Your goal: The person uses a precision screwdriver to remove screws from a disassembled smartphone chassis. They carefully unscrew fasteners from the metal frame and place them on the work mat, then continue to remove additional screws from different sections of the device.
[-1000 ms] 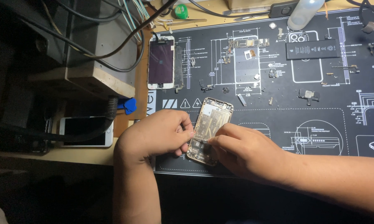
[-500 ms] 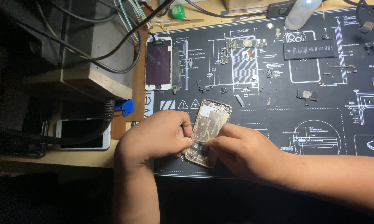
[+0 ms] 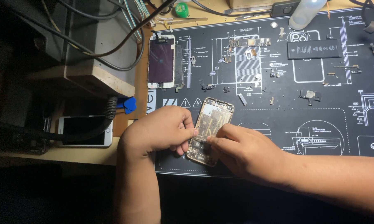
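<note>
Head view: gold, stripped-open phone housing [image 3: 210,130] lies mid-bench on the black mat; left hand [image 3: 162,130] pinches its nine o'clock edge, right hand [image 3: 245,151] fingertips pressed inside; removed screen [image 3: 161,62] and battery [image 3: 315,49] at twelve o'clock, so disassembly looks well along

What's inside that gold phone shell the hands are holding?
The open gold metal phone shell shows a pale metal plate up top and small dark parts lower down. The left hand and right hand cover its middle edges, so whatever lies under the fingers is hidden.
</note>
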